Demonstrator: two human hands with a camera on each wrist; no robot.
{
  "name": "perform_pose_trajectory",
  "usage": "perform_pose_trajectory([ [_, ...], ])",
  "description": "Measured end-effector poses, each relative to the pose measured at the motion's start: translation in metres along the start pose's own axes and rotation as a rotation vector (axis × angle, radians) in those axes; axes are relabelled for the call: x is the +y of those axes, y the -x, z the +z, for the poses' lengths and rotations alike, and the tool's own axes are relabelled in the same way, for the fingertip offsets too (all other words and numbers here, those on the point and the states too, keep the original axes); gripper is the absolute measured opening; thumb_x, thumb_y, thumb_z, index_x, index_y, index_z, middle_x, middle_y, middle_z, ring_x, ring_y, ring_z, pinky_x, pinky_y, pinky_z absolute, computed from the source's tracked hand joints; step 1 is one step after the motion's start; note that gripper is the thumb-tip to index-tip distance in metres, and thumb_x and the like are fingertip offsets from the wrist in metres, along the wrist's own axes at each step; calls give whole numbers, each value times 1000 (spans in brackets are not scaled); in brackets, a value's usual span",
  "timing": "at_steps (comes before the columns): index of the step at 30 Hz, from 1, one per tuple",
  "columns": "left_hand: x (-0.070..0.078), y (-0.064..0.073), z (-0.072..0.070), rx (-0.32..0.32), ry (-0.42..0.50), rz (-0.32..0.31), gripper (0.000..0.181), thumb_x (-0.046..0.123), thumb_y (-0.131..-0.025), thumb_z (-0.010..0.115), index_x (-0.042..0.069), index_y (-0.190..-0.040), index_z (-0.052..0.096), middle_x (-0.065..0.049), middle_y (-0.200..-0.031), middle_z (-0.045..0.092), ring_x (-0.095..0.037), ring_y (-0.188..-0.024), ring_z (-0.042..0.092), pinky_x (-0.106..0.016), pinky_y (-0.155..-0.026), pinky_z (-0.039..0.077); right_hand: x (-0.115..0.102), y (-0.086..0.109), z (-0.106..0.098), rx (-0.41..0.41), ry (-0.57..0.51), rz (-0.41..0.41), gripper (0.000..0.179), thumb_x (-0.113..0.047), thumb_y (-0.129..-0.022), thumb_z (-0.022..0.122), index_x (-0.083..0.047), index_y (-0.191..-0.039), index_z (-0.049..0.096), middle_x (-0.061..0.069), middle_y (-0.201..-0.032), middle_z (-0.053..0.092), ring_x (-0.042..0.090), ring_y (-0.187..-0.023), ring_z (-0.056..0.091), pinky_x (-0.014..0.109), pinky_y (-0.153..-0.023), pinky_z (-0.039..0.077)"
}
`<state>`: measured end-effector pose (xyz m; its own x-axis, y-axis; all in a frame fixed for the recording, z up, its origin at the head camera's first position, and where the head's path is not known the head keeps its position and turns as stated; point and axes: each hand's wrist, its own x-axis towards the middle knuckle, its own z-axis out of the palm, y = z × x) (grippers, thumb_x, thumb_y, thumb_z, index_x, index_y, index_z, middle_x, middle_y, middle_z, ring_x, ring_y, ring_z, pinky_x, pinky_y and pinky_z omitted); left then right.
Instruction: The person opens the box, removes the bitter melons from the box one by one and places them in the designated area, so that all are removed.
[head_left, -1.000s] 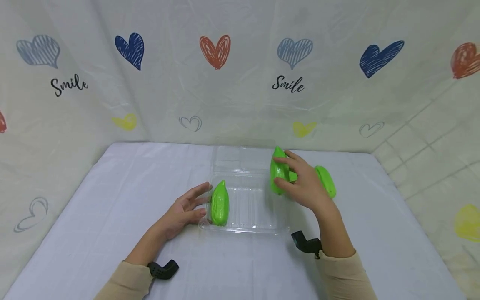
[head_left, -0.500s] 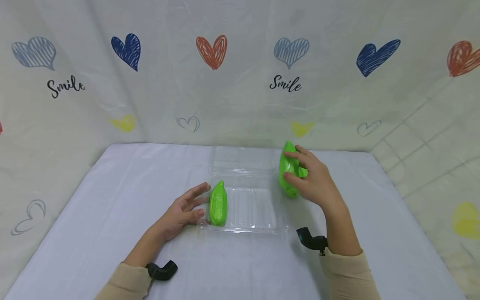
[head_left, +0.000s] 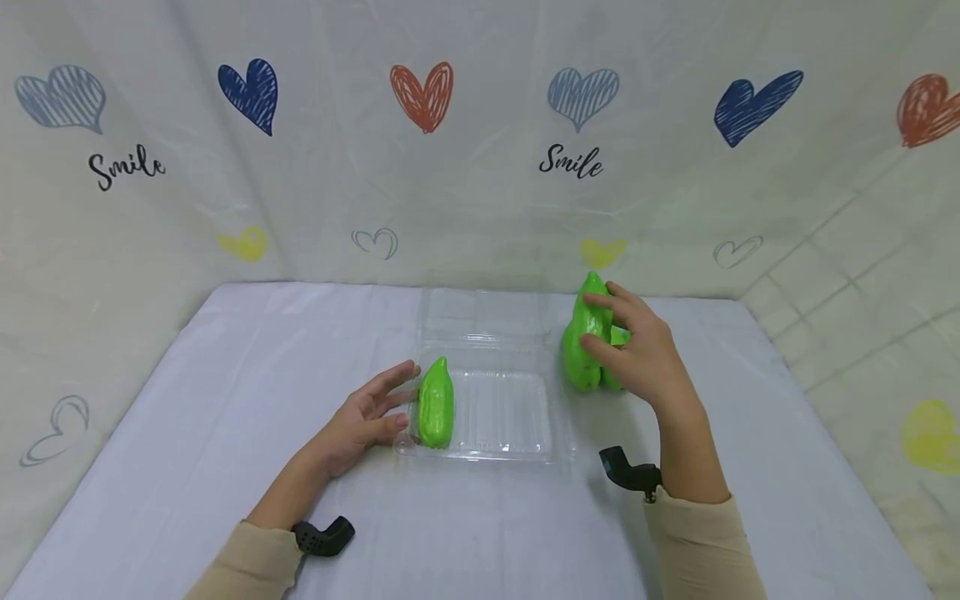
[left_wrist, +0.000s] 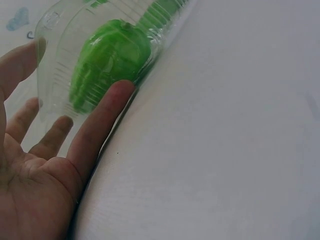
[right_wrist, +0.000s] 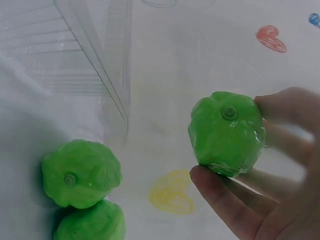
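My right hand [head_left: 633,346] pinches a glossy green gourd-like vegetable [head_left: 595,307], ribbed and pointed at one end, between thumb and fingertips. In the right wrist view the stem end of this held vegetable [right_wrist: 227,135] faces the camera. Two similar vegetables lie on the table close by, a nearer one [right_wrist: 82,172] and another [right_wrist: 92,225] beside it. A clear plastic clamshell box [head_left: 498,458] lies with its lid folded back. One green vegetable [head_left: 437,404] sits along its left side. My left hand [head_left: 367,425] touches the box's left wall with fairly straight, spread fingers.
White cloth covers the table [head_left: 225,400]. A white curtain [head_left: 480,183] printed with hearts hangs right behind it. The box's transparent lid [head_left: 483,315] leans back toward that curtain. A black wrist camera [head_left: 630,471] juts from the right sleeve.
My right hand has moved right and slightly back, carrying the held vegetable from the box's right edge to over the other two. The left hand stays at the box.
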<state>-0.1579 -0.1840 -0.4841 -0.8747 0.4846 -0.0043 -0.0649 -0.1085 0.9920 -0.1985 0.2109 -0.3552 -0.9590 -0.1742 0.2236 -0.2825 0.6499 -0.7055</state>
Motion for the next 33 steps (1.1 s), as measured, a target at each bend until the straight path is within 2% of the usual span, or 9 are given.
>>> perform_pose_trajectory([
  [11, 2, -5, -1, -6, -8, 2, 73, 8, -95, 65, 21, -158, 29, -5, -165, 22, -36, -148, 27, -36, -92, 55, 0, 3, -9, 0, 13, 29, 49, -24, -93, 68, -21, -141, 57, 3, -161, 31, 42, -127, 55, 52, -85, 56],
  [19, 0, -2, -2, 12, -13, -11, 73, 6, -95, 64, 21, -157, 29, -5, -165, 22, -37, -148, 27, -36, -92, 54, 2, 7, -9, -10, 37, -19, 50, -21, -93, 68, -17, -142, 56, 9, -161, 32, 46, -126, 54, 53, -82, 57],
  [33, 2, -2, 0, 4, -5, -5, 73, 2, -95, 62, 19, -158, 28, -7, -165, 22, -38, -148, 27, -37, -92, 55, 10, 19, -9, -50, 74, 4, 50, -19, -93, 68, -15, -141, 56, 11, -161, 32, 46, -125, 54, 50, -80, 59],
])
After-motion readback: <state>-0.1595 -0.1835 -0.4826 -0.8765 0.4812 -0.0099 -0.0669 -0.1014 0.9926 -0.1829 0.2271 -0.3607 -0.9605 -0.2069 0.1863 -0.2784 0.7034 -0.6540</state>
